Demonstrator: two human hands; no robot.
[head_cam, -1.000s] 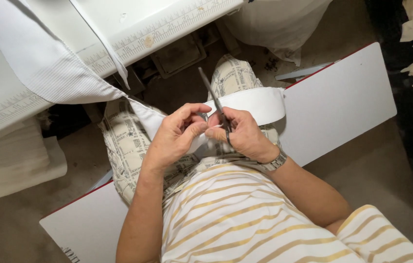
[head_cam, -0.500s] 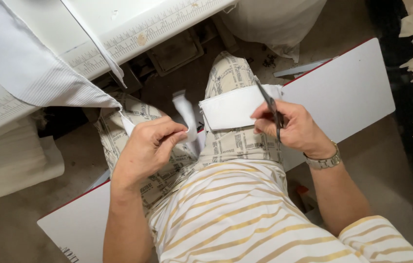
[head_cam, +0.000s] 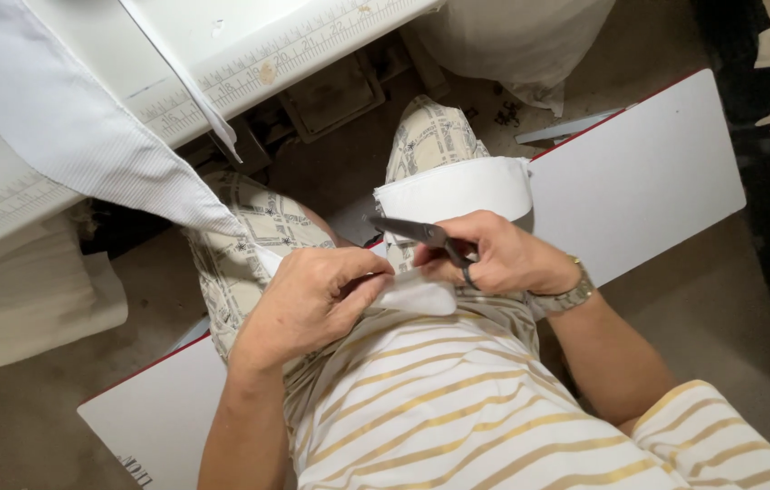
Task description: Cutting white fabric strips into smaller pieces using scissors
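From the head camera, your right hand (head_cam: 503,259) has its grip closed around the dark scissors (head_cam: 421,234), blades pointing left over the white collar piece (head_cam: 458,189) on your lap. Your left hand (head_cam: 312,304) pinches the collar's near edge (head_cam: 417,298) just below those blades. Keep the cloth taut and the fingertips clear. The striped fabric (head_cam: 68,127) drapes off the desk (head_cam: 312,45) above-left; the white board (head_cam: 639,181) sits just right.
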